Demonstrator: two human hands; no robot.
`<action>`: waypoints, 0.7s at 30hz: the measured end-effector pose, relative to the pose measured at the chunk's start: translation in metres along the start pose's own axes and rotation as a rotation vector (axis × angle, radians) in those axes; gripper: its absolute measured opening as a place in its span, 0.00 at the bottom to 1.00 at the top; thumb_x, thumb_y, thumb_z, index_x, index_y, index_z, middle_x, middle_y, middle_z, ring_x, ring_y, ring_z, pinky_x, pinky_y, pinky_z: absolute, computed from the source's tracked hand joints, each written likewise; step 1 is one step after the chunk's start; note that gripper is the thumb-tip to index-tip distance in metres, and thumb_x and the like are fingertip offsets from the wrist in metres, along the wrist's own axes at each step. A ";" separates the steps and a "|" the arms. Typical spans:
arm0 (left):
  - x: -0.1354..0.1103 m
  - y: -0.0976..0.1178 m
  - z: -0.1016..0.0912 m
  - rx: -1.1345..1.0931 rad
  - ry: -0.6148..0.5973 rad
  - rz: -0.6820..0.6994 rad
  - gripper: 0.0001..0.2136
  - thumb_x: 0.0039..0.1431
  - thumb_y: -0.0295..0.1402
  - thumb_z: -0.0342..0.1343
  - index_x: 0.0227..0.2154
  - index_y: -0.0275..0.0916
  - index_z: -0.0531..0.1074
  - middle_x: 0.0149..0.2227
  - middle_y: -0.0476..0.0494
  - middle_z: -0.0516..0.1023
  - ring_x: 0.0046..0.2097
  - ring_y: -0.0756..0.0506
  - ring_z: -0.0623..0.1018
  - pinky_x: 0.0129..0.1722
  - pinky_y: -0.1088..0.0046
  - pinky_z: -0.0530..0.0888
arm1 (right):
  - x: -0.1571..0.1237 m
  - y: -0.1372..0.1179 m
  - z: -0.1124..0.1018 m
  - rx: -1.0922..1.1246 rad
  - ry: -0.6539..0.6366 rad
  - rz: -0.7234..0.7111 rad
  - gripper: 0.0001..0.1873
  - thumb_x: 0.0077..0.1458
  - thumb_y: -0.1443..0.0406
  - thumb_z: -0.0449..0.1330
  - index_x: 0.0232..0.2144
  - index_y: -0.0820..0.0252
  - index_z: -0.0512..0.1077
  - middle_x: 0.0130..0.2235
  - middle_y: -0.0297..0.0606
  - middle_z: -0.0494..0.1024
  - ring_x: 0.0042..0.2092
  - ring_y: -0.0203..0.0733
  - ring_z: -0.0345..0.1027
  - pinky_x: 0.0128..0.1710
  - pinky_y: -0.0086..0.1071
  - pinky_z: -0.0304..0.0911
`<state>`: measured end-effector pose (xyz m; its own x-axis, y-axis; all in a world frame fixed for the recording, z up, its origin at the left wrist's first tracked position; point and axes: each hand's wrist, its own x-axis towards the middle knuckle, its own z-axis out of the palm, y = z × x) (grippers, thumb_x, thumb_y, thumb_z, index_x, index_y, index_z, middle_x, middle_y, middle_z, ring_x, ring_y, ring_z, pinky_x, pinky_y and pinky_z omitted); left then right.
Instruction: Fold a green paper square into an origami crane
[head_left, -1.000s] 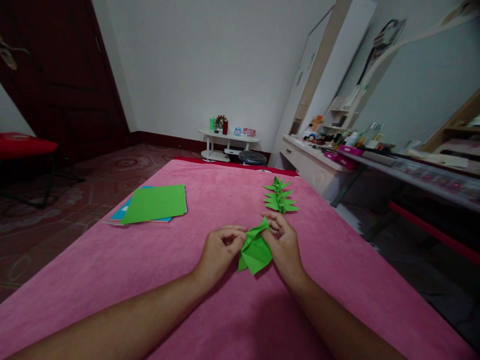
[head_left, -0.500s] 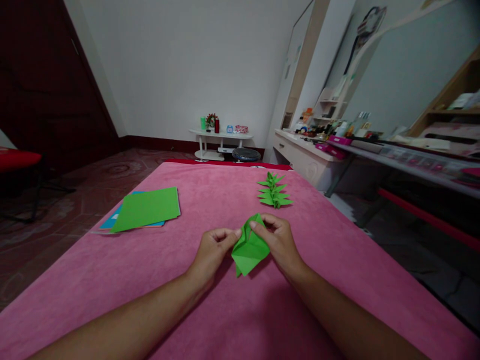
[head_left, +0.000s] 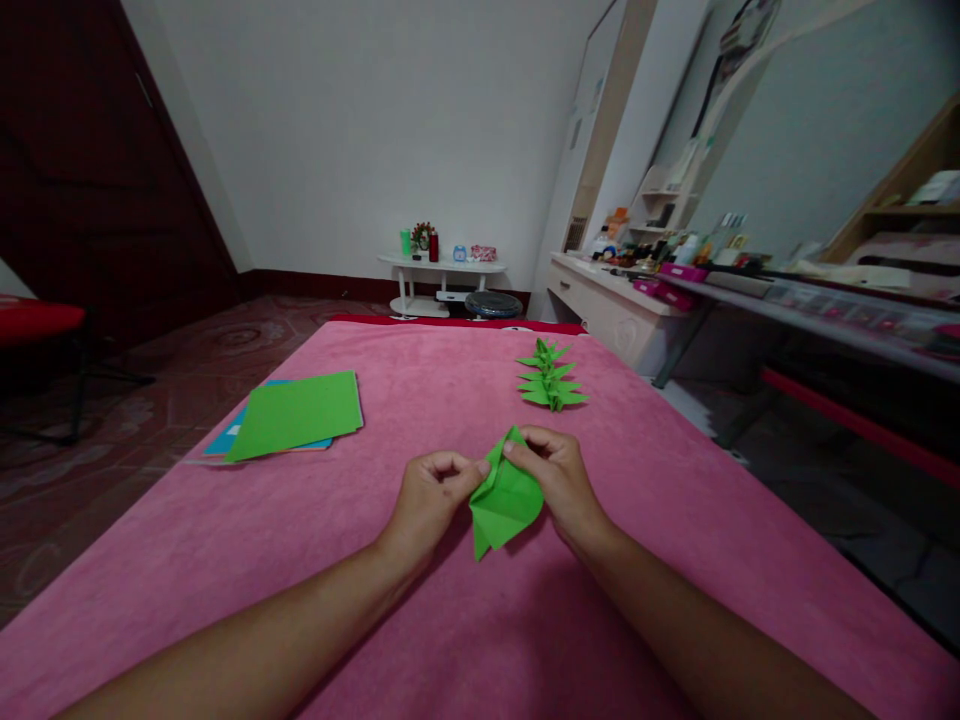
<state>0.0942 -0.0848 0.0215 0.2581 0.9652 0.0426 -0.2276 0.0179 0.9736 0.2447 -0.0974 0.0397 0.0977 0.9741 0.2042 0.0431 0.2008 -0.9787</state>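
A partly folded piece of green origami paper (head_left: pixel 508 505) is held between my two hands above the pink cloth. My left hand (head_left: pixel 431 495) pinches its left edge between thumb and fingers. With thumb on the near face, my right hand (head_left: pixel 555 475) grips the upper right side; the fingers behind the paper are partly hidden. The paper's lower corner points down and hangs free. Beyond my right hand lie several folded green paper pieces (head_left: pixel 553 385) with pointed tips, set in a row.
A stack of green sheets (head_left: pixel 300 412) over blue ones (head_left: pixel 225 435) lies at the left on the pink cloth (head_left: pixel 420 390). To the right stand a white dresser (head_left: pixel 615 305) and a cluttered table (head_left: pixel 795 305). A low white stand (head_left: pixel 442 265) is against the far wall.
The folds of the held paper have shifted: the upper part looks flatter, and the lower left corner sticks out more. Both hands keep their pinch, with the left thumb slightly further right.
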 end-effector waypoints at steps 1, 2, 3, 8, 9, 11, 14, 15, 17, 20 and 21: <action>0.000 0.000 0.000 0.015 0.008 0.013 0.12 0.45 0.36 0.63 0.16 0.33 0.72 0.17 0.50 0.70 0.22 0.54 0.66 0.24 0.79 0.64 | 0.000 0.000 0.000 -0.007 -0.001 -0.001 0.10 0.46 0.63 0.61 0.19 0.62 0.68 0.20 0.29 0.63 0.23 0.32 0.55 0.22 0.26 0.50; 0.000 0.000 0.000 0.030 0.016 0.025 0.12 0.45 0.35 0.63 0.16 0.33 0.71 0.17 0.50 0.70 0.21 0.54 0.66 0.23 0.79 0.64 | -0.001 -0.001 0.000 -0.011 -0.008 -0.003 0.11 0.47 0.62 0.61 0.19 0.62 0.68 0.20 0.29 0.63 0.23 0.32 0.55 0.22 0.27 0.50; 0.001 -0.001 0.000 0.045 0.025 0.036 0.12 0.45 0.35 0.63 0.16 0.33 0.71 0.17 0.50 0.70 0.21 0.54 0.66 0.23 0.80 0.63 | -0.001 -0.003 0.000 -0.013 -0.019 -0.007 0.11 0.48 0.62 0.60 0.19 0.62 0.68 0.20 0.29 0.63 0.23 0.32 0.55 0.22 0.27 0.50; 0.001 -0.002 -0.001 0.139 0.032 0.101 0.11 0.47 0.34 0.61 0.17 0.33 0.71 0.18 0.48 0.72 0.22 0.53 0.68 0.23 0.79 0.65 | -0.003 -0.012 0.001 -0.102 -0.045 -0.096 0.12 0.49 0.61 0.60 0.19 0.62 0.67 0.21 0.30 0.65 0.25 0.33 0.57 0.24 0.27 0.53; 0.000 -0.001 -0.002 0.155 0.028 0.116 0.11 0.48 0.34 0.61 0.17 0.33 0.72 0.19 0.48 0.72 0.22 0.53 0.68 0.23 0.79 0.65 | -0.004 -0.013 0.002 -0.133 -0.033 -0.123 0.11 0.48 0.61 0.60 0.19 0.62 0.68 0.22 0.31 0.66 0.26 0.34 0.58 0.26 0.27 0.54; -0.001 0.000 -0.001 0.176 0.020 0.146 0.11 0.49 0.34 0.60 0.17 0.33 0.71 0.18 0.48 0.72 0.22 0.53 0.68 0.22 0.79 0.65 | -0.003 -0.014 0.004 -0.185 0.000 -0.156 0.10 0.47 0.63 0.61 0.20 0.62 0.69 0.22 0.32 0.67 0.27 0.35 0.59 0.28 0.28 0.55; -0.004 0.002 0.001 0.194 0.018 0.177 0.11 0.49 0.33 0.60 0.16 0.33 0.71 0.18 0.47 0.72 0.22 0.53 0.68 0.22 0.79 0.65 | -0.003 -0.012 0.005 -0.230 0.043 -0.159 0.08 0.47 0.64 0.61 0.20 0.62 0.69 0.23 0.32 0.69 0.27 0.35 0.61 0.28 0.28 0.56; -0.005 0.003 0.001 0.197 0.016 0.181 0.11 0.49 0.32 0.60 0.16 0.33 0.71 0.19 0.47 0.72 0.22 0.52 0.68 0.23 0.78 0.65 | -0.003 -0.012 0.005 -0.234 0.051 -0.154 0.08 0.47 0.64 0.61 0.20 0.62 0.69 0.22 0.32 0.69 0.27 0.35 0.61 0.27 0.28 0.56; -0.006 0.004 0.002 0.204 0.014 0.183 0.10 0.49 0.32 0.59 0.16 0.33 0.72 0.19 0.46 0.73 0.23 0.52 0.68 0.23 0.78 0.65 | -0.003 -0.010 0.005 -0.228 0.059 -0.137 0.09 0.47 0.64 0.60 0.20 0.62 0.69 0.22 0.32 0.69 0.26 0.35 0.61 0.26 0.28 0.56; -0.007 0.004 0.002 0.217 0.017 0.182 0.11 0.49 0.33 0.59 0.16 0.34 0.72 0.19 0.45 0.73 0.23 0.52 0.69 0.23 0.78 0.65 | -0.003 -0.011 0.005 -0.207 0.070 -0.110 0.10 0.48 0.63 0.60 0.20 0.62 0.69 0.22 0.32 0.68 0.25 0.35 0.60 0.25 0.28 0.55; -0.007 0.005 0.002 0.219 0.016 0.181 0.11 0.49 0.33 0.59 0.16 0.34 0.72 0.19 0.45 0.73 0.23 0.51 0.69 0.23 0.77 0.65 | -0.004 -0.011 0.005 -0.202 0.072 -0.102 0.10 0.48 0.63 0.60 0.19 0.62 0.69 0.21 0.32 0.68 0.25 0.35 0.60 0.24 0.28 0.55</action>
<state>0.0936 -0.0922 0.0262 0.2160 0.9517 0.2180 -0.0599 -0.2099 0.9759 0.2384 -0.1027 0.0499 0.1534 0.9383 0.3100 0.2542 0.2657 -0.9300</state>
